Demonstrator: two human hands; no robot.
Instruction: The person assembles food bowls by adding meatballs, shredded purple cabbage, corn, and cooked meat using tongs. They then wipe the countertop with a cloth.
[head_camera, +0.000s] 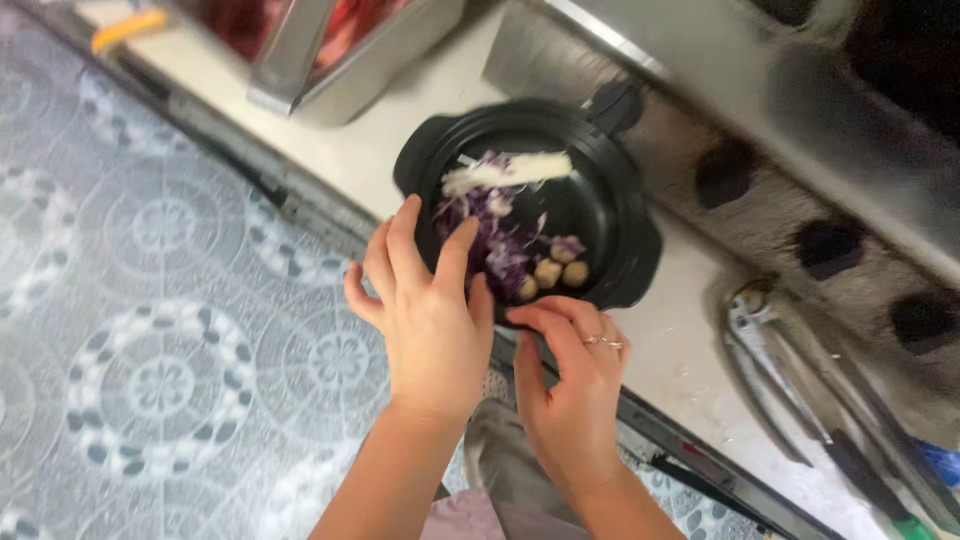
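A black round pot (610, 215) with side handles sits on the pale counter. Inside it lie shredded purple cabbage (495, 250), a white strip of food (508, 172) and a few small brown balls (560, 272). My left hand (425, 315) rests over the pot's near rim, fingers spread and reaching into the cabbage. My right hand (570, 375), with a ring on one finger, grips the pot's near edge just beside it.
A metal container (330, 50) with red contents stands at the back left. Metal tongs (790, 370) lie on the counter to the right. A steel stove front with dark knobs (830, 245) runs along the right. Patterned floor tiles (160, 300) lie on the left.
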